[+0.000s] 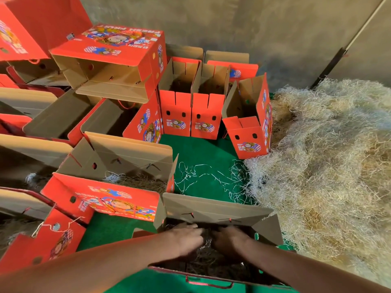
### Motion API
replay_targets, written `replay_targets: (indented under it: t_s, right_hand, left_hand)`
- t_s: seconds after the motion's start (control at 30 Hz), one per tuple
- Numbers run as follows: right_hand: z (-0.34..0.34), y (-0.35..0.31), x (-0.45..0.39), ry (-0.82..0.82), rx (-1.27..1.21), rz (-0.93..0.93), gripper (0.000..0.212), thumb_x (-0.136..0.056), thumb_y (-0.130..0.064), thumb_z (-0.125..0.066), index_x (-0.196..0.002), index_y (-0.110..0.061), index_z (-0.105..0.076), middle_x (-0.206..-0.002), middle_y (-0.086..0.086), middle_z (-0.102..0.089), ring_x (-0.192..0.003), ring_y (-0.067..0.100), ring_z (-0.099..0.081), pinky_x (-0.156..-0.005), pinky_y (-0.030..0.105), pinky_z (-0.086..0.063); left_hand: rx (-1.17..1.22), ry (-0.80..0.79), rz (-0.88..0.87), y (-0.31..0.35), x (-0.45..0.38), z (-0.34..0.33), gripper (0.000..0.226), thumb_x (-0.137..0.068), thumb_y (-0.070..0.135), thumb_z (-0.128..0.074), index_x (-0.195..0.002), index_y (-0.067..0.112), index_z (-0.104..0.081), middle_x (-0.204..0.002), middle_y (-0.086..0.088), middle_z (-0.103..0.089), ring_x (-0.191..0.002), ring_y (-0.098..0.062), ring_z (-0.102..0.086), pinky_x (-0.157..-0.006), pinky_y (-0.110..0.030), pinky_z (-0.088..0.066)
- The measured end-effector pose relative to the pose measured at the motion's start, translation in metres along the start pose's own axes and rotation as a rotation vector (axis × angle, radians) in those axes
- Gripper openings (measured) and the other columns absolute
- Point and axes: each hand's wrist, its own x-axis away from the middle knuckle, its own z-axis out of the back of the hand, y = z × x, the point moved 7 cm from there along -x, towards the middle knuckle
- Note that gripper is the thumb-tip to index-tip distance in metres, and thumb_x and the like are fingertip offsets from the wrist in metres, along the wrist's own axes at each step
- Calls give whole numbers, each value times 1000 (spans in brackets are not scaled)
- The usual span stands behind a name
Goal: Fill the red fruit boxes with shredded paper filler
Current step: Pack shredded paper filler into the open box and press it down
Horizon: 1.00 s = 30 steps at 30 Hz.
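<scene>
- Left hand (186, 237) and right hand (229, 240): both reach down into the open box (213, 210) nearest the viewer, side by side, palms down on the shredded paper filler (203, 261) inside; fingers lie spread and fairly flat on the filler, pressing rather than clutching it.
- Open box: stands on the green mat (201, 149), flaps raised, red cord handle (208, 283) at its near rim.
- Loose filler pile (330, 166): a large straw-coloured heap on the right, just beside the box; stray strands (203, 178) lie on the mat.
- Neighbouring box (118, 182): to the left, open, partly filled.
- Upright red fruit boxes (190, 119): farther back in a row; their contents cannot be made out.
- Stacked boxes (114, 60): upper left, tilted.
</scene>
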Motion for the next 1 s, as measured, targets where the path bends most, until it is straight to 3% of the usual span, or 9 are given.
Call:
replay_targets:
  t_s: [0.13,0.2,0.33,0.43,0.57,0.67,0.77,0.87,1.0]
  right_hand:
    - [-5,-7,1,-16,-21,52,48,-105,-21,-43,-152,-16,-38,-163,13,-22,-143,38,-32,-102,53,-42]
    - [-2,-11,3,7,-68,96,44,-106,-18,-39,-150,-15,-41,-164,10,-18,-140,41,-37,-96,55,-47]
    - [-10,-14,11,-95,-28,101,40,-107,-19,-38,-146,-19,-48,-156,13,-30,-124,47,-52,-71,50,-50]
    - [-13,-7,19,-121,-72,32,36,-106,-20,-41,-140,-15,-54,-145,17,-45,-123,44,-54,-90,54,-51]
    - [-11,-5,19,-101,48,-12,34,-105,-22,-44,-133,-12,-59,-140,16,-51,-122,40,-56,-89,47,-46]
    - [-27,7,19,-198,200,-147,33,-106,-20,-42,-127,-9,-64,-135,17,-60,-125,37,-54,-94,50,-43]
    - [-37,13,19,-241,284,-155,32,-105,-17,-43,-129,-10,-63,-136,17,-60,-128,36,-50,-96,49,-44]
    - [-34,14,17,-211,221,-154,30,-104,-13,-46,-127,-9,-64,-134,17,-61,-127,37,-54,-95,52,-46]
    - [-5,6,18,8,113,-49,29,-100,-25,-51,-123,-11,-65,-131,17,-61,-115,38,-62,-84,51,-55]
  left_hand:
    - [-43,-131,8,-3,-16,-25,47,-104,13,-46,-150,8,-40,-156,-15,-37,-142,-31,-37,-115,-41,-31]
    - [-139,-213,50,-9,-19,-42,46,-103,16,-51,-147,6,-43,-154,-16,-39,-141,-33,-38,-113,-44,-33]
    - [-120,-75,85,-15,-23,-39,34,-104,19,-44,-132,5,-58,-139,-16,-54,-129,-34,-48,-108,-44,-35]
    - [-206,-158,82,-14,-27,-37,33,-104,5,-38,-129,1,-61,-135,-17,-59,-128,-35,-51,-104,-49,-43]
    - [-251,-221,160,-23,-27,-39,35,-102,0,-40,-131,0,-61,-133,-19,-61,-125,-37,-56,-97,-51,-50]
    - [-382,-220,204,-28,-29,-45,31,-101,0,-48,-128,4,-63,-131,-17,-63,-119,-36,-60,-87,-45,-52]
    - [-483,-242,225,-29,-32,-51,36,-101,5,-53,-136,9,-56,-141,-14,-55,-126,-32,-52,-93,-40,-46]
    - [-477,-282,201,-34,-31,-54,45,-104,9,-48,-148,15,-45,-156,-10,-38,-142,-29,-33,-112,-40,-33]
    - [-373,-224,159,-33,-15,-31,38,-105,10,-48,-143,12,-49,-152,-10,-42,-139,-31,-38,-104,-45,-42]
